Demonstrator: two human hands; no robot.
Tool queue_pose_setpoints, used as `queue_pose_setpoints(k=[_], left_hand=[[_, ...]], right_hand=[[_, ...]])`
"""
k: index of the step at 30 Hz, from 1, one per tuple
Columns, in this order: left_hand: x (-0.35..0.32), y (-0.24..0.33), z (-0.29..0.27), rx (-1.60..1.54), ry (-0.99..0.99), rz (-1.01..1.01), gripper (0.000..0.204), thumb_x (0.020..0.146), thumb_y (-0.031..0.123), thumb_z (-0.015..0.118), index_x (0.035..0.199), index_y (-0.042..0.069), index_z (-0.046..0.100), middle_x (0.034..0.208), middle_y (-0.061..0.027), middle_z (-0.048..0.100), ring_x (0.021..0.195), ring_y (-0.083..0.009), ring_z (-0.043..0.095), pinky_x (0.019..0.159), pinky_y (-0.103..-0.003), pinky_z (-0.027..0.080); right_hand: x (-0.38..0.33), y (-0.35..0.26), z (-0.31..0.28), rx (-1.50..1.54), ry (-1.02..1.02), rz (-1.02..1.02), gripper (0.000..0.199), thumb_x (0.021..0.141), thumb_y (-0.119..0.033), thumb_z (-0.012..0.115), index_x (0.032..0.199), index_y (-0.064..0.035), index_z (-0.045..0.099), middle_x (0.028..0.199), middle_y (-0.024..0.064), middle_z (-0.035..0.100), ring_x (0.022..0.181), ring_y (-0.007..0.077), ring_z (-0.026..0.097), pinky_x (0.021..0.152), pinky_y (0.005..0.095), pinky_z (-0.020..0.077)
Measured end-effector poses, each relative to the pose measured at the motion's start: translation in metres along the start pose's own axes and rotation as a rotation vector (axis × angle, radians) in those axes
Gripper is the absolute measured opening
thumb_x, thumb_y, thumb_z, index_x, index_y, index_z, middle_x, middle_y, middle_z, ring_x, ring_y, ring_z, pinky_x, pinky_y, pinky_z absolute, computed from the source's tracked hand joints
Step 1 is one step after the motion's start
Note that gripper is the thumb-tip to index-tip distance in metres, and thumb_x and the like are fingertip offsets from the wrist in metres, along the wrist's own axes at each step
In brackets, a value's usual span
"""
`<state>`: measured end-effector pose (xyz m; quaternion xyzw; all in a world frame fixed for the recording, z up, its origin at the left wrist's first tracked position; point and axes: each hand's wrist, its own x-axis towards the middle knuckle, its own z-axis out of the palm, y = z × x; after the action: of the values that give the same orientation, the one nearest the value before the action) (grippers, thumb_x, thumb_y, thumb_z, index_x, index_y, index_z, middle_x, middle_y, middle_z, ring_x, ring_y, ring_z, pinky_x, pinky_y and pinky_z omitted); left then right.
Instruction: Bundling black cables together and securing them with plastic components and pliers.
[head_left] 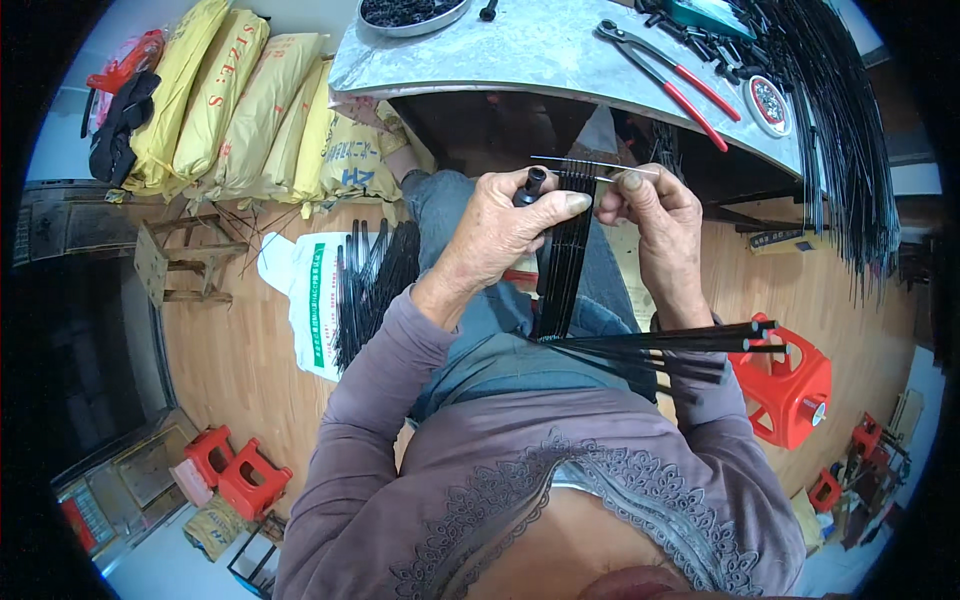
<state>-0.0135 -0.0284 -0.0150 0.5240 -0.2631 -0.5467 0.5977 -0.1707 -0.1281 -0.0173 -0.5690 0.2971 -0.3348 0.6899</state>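
My left hand point(490, 225) is closed around the upper part of a flat row of thin black rods point(562, 280), its thumb pressing across them. A short black knobbed tube point(534, 182) sticks up out of the same grip. To the right, my right hand point(660, 225) pinches a thin metal wire point(590, 164) between thumb and fingers. The wire runs across the tops of the rods. Below, the rods rest against my lap, where several thicker black rods point(670, 345) fan out to the right over my right forearm.
Ahead stands a marble-patterned table point(480, 65) with red-handled pliers point(680, 85), a round dish of small parts point(768, 105), a tray of black pieces point(410, 12) and long black rods point(845, 130). Yellow sacks point(235, 110), a bundle of black rods point(375, 290) and red stools point(785, 385) surround me.
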Motion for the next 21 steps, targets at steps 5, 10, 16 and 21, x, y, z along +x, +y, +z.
queue_pose_setpoints(k=[5, 10, 16, 21], left_hand=[[-0.003, 0.003, 0.002, 0.030, 0.011, 0.004, 0.019, 0.085, 0.018, 0.071, 0.075, 0.011, 0.057, 0.061, 0.0082, 0.048, 0.049, 0.0020, 0.039, 0.041, -0.015, 0.028], [-0.002, 0.001, -0.001, 0.086, 0.018, 0.048, 0.019, 0.086, 0.020, 0.070, 0.077, 0.008, 0.058, 0.061, 0.0071, 0.049, 0.049, 0.0010, 0.043, 0.041, -0.015, 0.031], [-0.011, 0.019, -0.004, 0.096, 0.017, -0.035, 0.019, 0.087, 0.020, 0.069, 0.094, 0.004, 0.063, 0.070, 0.0019, 0.058, 0.054, -0.0033, 0.051, 0.045, -0.016, 0.039], [-0.009, -0.001, -0.041, -0.474, 0.013, -0.208, 0.043, 0.090, 0.016, 0.062, 0.127, -0.002, 0.047, 0.097, -0.0119, 0.061, 0.090, -0.0173, 0.063, 0.071, -0.031, 0.052]], right_hand=[[-0.001, 0.005, 0.006, 0.108, -0.030, 0.018, 0.037, 0.092, -0.033, 0.062, 0.108, -0.0004, 0.056, 0.090, 0.0082, 0.063, 0.078, 0.0132, 0.062, 0.072, 0.0255, 0.0516], [-0.013, 0.009, 0.031, 0.128, -0.184, 0.142, 0.038, 0.088, -0.007, 0.064, 0.119, 0.0030, 0.045, 0.102, 0.0132, 0.060, 0.078, 0.0142, 0.063, 0.068, 0.0261, 0.0537], [-0.016, 0.020, 0.038, 0.069, -0.184, 0.249, 0.036, 0.086, -0.012, 0.068, 0.117, -0.0004, 0.053, 0.097, 0.0042, 0.062, 0.089, 0.0099, 0.059, 0.081, 0.0262, 0.0495], [-0.019, 0.029, 0.035, 0.279, -0.221, 0.265, 0.021, 0.093, -0.016, 0.059, 0.108, -0.0003, 0.055, 0.080, 0.0074, 0.063, 0.065, 0.0152, 0.063, 0.059, 0.0288, 0.0566]])
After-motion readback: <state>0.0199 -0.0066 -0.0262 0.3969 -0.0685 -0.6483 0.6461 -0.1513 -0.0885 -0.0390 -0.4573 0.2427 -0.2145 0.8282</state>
